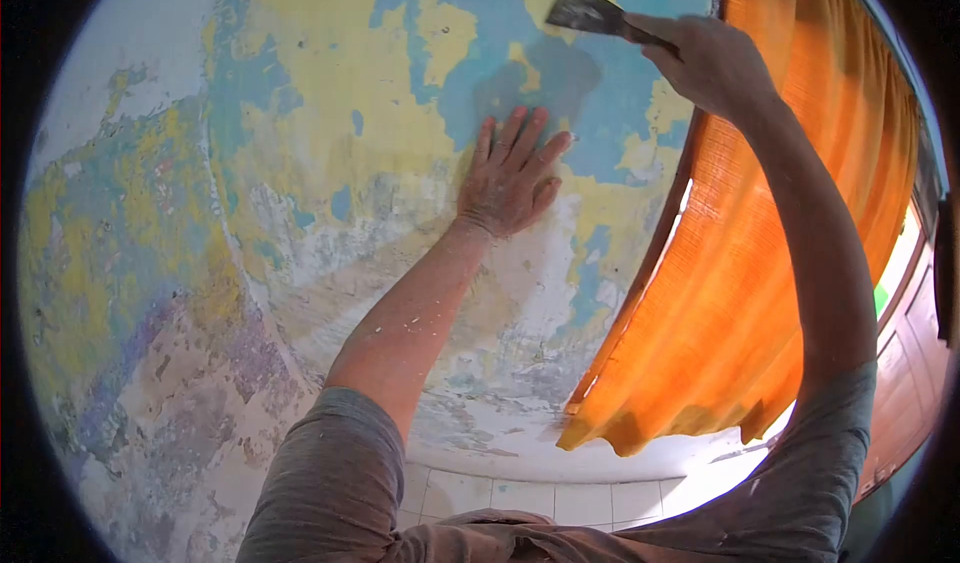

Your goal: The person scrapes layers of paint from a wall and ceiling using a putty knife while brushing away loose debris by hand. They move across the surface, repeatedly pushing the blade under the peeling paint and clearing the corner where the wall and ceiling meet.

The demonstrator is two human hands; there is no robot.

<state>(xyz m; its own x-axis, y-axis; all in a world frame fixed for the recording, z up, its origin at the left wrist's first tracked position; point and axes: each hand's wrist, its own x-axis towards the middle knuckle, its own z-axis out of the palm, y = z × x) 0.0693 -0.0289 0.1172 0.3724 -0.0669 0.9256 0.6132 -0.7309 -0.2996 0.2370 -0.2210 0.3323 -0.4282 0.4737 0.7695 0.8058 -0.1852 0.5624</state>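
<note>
My left hand (508,178) lies against the wall (350,73) with its fingers spread and nothing in it. The wall is patchy, with peeling yellow and blue paint and bare whitish plaster lower down. Up at the right, my right hand (712,63) is closed round the handle of a scraper (586,11). The scraper's broad, dark, stained blade points left over the yellow and blue paint. Whether the blade touches the wall cannot be told. Small pale flecks stick to my left forearm.
An orange curtain (690,313) hangs just right of the scraped wall, beside a dark frame edge, near my right arm. White tiles (520,496) run along the bottom. A reddish-brown panelled door (908,383) stands at the far right. A crack runs down the wall's left part.
</note>
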